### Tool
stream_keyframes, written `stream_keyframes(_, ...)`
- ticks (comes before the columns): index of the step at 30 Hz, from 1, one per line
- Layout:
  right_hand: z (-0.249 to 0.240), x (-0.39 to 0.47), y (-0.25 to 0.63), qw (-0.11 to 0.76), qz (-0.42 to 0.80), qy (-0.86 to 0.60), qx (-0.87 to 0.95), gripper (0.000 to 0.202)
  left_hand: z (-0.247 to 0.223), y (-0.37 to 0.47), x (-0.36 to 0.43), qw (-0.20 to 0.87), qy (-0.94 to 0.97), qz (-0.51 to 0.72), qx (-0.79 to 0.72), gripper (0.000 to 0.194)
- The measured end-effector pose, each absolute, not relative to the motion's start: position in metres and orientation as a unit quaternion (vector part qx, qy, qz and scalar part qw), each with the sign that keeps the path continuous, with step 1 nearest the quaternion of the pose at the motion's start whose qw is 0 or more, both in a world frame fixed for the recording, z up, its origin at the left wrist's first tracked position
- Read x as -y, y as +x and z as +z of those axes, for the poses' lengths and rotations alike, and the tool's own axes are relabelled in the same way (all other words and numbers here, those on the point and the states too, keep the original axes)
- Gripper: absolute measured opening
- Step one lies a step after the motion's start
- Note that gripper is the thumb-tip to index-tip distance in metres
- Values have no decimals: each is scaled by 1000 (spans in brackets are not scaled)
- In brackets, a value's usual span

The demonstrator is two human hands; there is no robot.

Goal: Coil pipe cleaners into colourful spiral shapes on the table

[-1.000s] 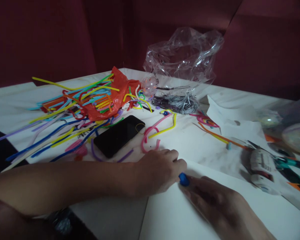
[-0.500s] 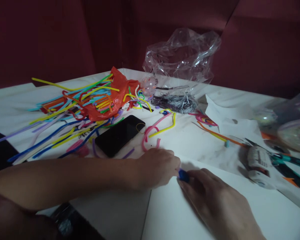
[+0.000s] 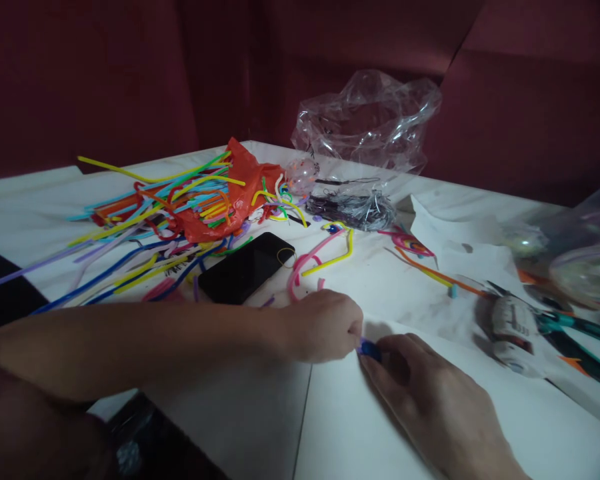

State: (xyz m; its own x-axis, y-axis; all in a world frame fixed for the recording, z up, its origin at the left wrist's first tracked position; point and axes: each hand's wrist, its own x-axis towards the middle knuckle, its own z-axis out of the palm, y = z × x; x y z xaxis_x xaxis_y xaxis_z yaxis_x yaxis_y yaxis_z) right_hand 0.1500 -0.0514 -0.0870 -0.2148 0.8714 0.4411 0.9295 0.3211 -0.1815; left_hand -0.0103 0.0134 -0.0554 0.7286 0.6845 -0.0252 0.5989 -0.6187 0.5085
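My right hand (image 3: 430,393) pinches a small dark blue piece (image 3: 371,349) between thumb and fingertips, low over white paper. It looks like a coiled pipe cleaner, but blur hides its exact form. A short purple bit (image 3: 361,343) shows between the blue piece and my left hand (image 3: 327,327). That hand is closed, knuckles up, with its fingertips against the purple bit; what lies inside the fist is hidden. Just beyond my left hand, a curved pink pipe cleaner (image 3: 296,270) and a bent yellow one (image 3: 330,265) lie on the table.
A black phone (image 3: 247,267) lies behind my left forearm. Many loose pipe cleaners (image 3: 130,267) spill from a red bag (image 3: 253,177). Dark wire ties (image 3: 350,208) sit below a clear plastic bag (image 3: 370,120). At right are a white spool-like item (image 3: 515,327) and green-handled pliers (image 3: 555,323).
The view has shifted slightly. Both hands stay together around the blue and purple piece, with my left hand turned a little and more purple showing between them.
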Motion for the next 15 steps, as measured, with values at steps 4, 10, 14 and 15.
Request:
stream_keyframes(4,-87,53,149,249,-75,-570,780,32,-44,2,-29,232,908,53,-345,12)
stream_keyframes(10,-88,54,149,230,-82,-569,785,28,-31,21,-36,134,953,-68,-264,14)
stream_keyframes(14,-89,53,148,235,-72,-579,778,31,-24,29,-39,110,964,-98,-221,14)
stream_keyframes(15,-89,53,148,233,-65,-586,773,31,-22,30,-40,106,966,-103,-210,13)
